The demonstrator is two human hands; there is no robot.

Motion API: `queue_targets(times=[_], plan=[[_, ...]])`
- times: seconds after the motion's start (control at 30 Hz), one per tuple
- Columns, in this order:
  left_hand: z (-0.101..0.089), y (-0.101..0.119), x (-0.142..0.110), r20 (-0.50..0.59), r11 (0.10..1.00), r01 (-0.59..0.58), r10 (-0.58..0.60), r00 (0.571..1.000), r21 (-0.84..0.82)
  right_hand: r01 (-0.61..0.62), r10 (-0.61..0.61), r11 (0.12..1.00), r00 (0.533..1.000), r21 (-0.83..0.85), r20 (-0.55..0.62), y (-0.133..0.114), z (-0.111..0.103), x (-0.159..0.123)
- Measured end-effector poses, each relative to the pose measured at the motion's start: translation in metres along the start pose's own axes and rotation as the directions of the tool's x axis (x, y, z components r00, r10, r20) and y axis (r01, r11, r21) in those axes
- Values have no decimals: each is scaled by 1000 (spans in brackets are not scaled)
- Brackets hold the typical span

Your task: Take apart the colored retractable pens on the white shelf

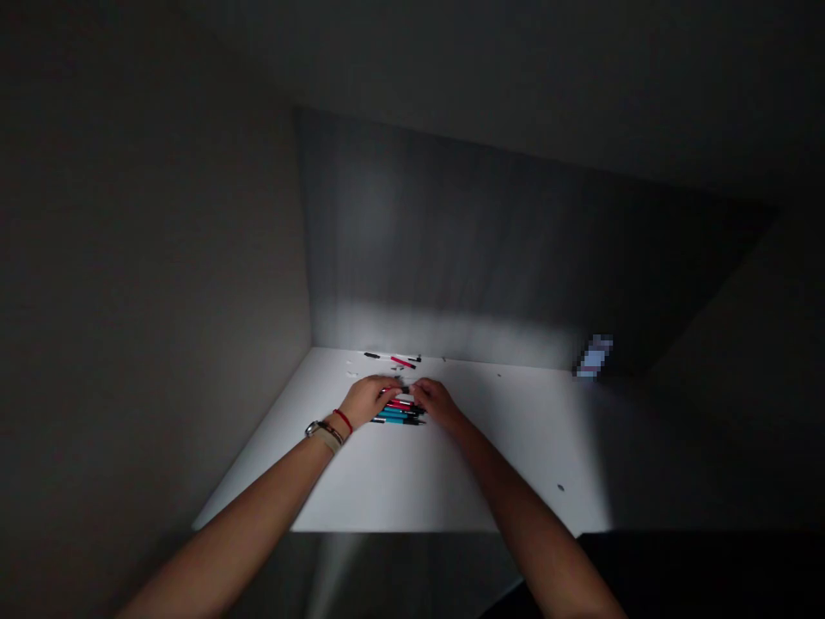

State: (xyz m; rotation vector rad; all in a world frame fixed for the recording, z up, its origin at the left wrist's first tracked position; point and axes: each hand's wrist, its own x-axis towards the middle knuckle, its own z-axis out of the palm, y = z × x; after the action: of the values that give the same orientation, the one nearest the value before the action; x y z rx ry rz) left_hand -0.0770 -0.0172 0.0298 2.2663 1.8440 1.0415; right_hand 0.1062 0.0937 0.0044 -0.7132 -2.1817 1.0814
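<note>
My left hand (369, 399) is closed on a red and black pen (404, 390), held over the white table. At the pen's dark end, the fingertips of my right hand (436, 399) are pinched together. Just below my hands lie several pens side by side: red ones (402, 404) with black ends, and blue ones (394, 420) with dark tips pointing right. My left hand partly covers their left ends. Bracelets and a watch (314, 427) circle my left wrist.
Behind my hands, a red pen piece (402, 362) and a black piece (372, 355) lie near the back edge, among small bits. A blurred, lit device (594, 357) leans at the back right. A small dark spot (560, 487) marks the white tabletop (387, 490). Walls enclose the table.
</note>
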Motion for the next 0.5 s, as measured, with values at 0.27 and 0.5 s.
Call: queue_targets(times=[0.27,0.5], plan=[[-1,-5,2,37,999,-20,18,999,35,10,-10,998,1000,68,2,0,-1,-2],[1,-9,6,35,999,-5,6,999,-48,33,-25,991,998,130,-62,12,4,8]])
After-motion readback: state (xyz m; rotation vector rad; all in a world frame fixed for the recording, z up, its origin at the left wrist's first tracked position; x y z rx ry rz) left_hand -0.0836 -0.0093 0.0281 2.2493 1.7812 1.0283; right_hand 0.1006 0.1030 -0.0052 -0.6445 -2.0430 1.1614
